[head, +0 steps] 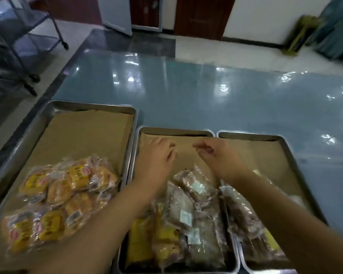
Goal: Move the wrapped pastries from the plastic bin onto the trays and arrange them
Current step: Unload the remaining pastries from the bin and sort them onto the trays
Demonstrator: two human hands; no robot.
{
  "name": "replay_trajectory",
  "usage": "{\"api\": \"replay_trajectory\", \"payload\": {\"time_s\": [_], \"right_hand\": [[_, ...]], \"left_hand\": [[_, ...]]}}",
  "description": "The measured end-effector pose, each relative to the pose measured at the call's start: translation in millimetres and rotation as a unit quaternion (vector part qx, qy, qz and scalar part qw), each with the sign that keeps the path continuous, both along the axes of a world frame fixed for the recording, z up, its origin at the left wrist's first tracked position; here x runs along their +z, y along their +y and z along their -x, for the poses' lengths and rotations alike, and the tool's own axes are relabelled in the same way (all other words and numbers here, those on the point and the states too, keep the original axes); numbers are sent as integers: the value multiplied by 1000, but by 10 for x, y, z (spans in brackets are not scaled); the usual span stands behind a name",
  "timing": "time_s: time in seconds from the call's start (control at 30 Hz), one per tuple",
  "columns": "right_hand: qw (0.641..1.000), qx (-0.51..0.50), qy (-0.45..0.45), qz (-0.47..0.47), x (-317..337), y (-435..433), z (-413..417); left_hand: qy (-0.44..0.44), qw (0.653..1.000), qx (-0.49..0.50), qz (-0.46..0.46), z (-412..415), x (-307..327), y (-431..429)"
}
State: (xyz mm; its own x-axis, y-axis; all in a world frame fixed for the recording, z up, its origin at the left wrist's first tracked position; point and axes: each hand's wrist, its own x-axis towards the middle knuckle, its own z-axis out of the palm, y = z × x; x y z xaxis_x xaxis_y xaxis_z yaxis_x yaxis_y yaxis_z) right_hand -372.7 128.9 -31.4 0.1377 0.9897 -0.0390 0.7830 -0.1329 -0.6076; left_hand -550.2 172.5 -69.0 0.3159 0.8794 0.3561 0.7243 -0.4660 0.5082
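Left hand (156,155) and right hand (214,155) over middle tray (176,129), fingers seemingly curled, empty, wrapped pastries (194,206) below.

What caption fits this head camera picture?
Both empty hands hover over the middle tray of wrapped pastries.

Middle tray (174,129): near end partly covered by both forearms; print on the packet labels (198,188) too blurred to read. Right tray (281,137): near right corner cut off by the bottom edge, its packets (244,218) partly behind the right forearm. Left tray (91,104): near edge out of frame, yellow packets (53,196) smeared, wording illegible; left hand (156,157) and right hand (216,155) blurred, grip unclear.
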Motion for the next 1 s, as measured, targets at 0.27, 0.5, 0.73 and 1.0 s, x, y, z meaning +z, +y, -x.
{"api": "replay_trajectory", "payload": {"time_s": [0.27,0.5,0.73,1.0], "right_hand": [[989,-94,-52,-104,624,-1189,-1795],[980,-130,-105,-110,771,-2258,-3296],[987,-104,-119,-21,516,-2772,-4501],[908,195,-239,283,-222,-2612,-5047]], "left_hand": [[-72,988,-130,29,-1917,377,-709],[-96,971,-217,-7,-3598,723,-1540],[-63,959,-275,-11,-4638,698,-1951],[14,924,-383,-11,-5073,582,-1932]]}}
